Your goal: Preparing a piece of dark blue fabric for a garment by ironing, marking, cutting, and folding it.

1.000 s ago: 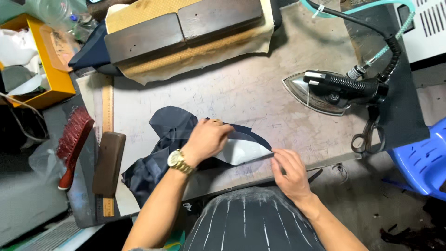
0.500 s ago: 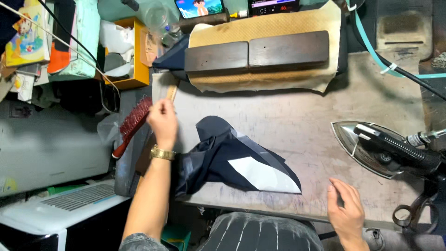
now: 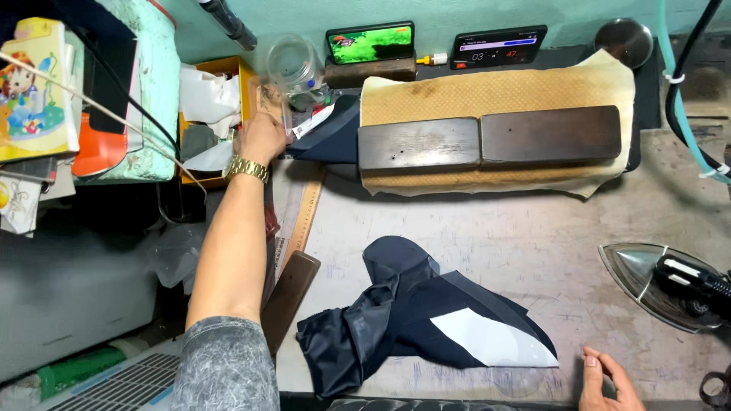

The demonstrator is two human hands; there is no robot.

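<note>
Presently the left hand [image 3: 261, 137] reaches to eleven o'clock, fingers closed around a clear plastic bottle [image 3: 293, 70] beside the yellow box [image 3: 245, 76]. Right hand [image 3: 605, 378] rests flat and unclenched at five o'clock, near the navy fabric piece [image 3: 411, 312] on the table [image 3: 518, 236].

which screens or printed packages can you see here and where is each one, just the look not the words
Left phone: propped at the back edge, flat rectangle, bright green picture.
Right phone: beside it at the back, dark screen with small light marks.
Printed box: far left shelf, yellow and blue cartoon print.
Clear jar: back left, round; the left hand reaches beside it.
</note>
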